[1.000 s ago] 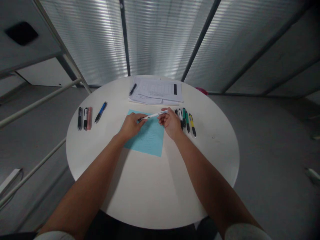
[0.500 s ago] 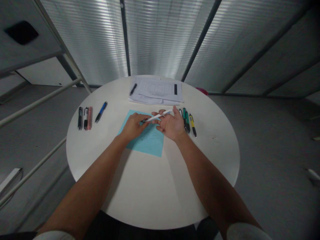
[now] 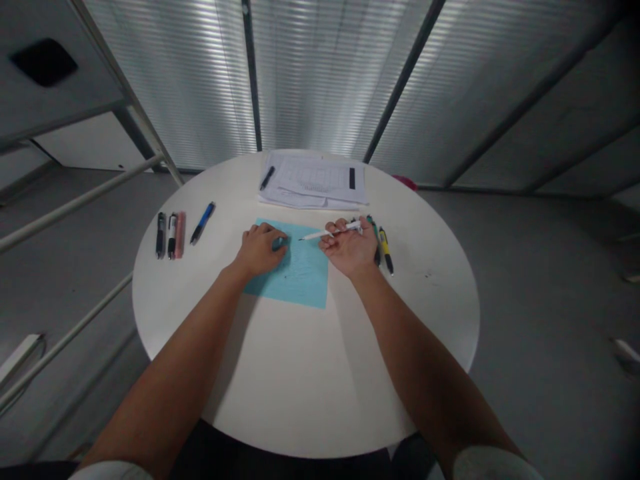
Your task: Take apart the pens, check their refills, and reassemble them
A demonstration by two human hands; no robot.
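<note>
My right hand is turned palm up, its fingers and thumb closed on a slim white pen. The pen's dark tip points left over a light blue sheet of paper with faint writing on it. Across from the tip, my left hand rests on the sheet's left part. Its thumb and fingers are bent with a gap between them, and I make out nothing held there. Just beyond my right hand lie green pens, partly hidden by it, and a yellow and black pen.
Stacked printed sheets lie at the back of the round white table, a black pen on them. On the left are a blue pen, a black pen, a white and black pen and a pink one.
My left hand has let go of the pen and moved slightly left onto the paper. My right hand has drawn the pen right, its fingers now curled around it.
</note>
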